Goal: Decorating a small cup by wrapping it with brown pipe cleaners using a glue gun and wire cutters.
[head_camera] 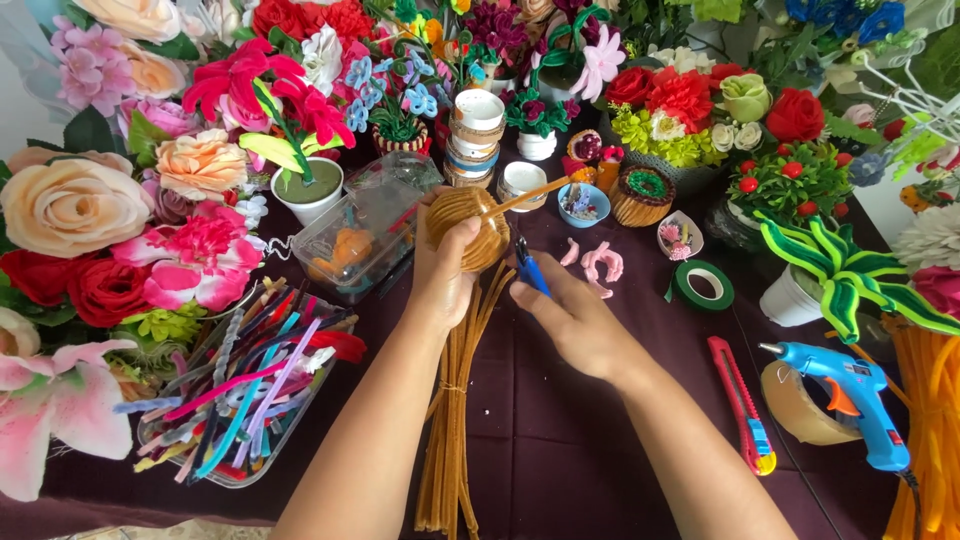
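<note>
Left hand [440, 275] is wrapped around a brown woven ball [470, 228] held above the dark table [560, 440], right hand [575, 320] just beside it pinching blue pliers [530, 268]; a clear box [365, 230] sits behind, a clear tray of coloured pipe cleaners [240, 390] on the left, green tape roll [702, 285], red cutter [742, 405] and blue glue gun [850, 395] on the right, fake flowers crowding all around

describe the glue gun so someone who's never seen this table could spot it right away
Start at the dark purple table and go to its right edge, past the red box cutter. There the glue gun lies across a roll of clear tape. It is the only bright blue pistol-shaped tool, with an orange trigger.
</note>
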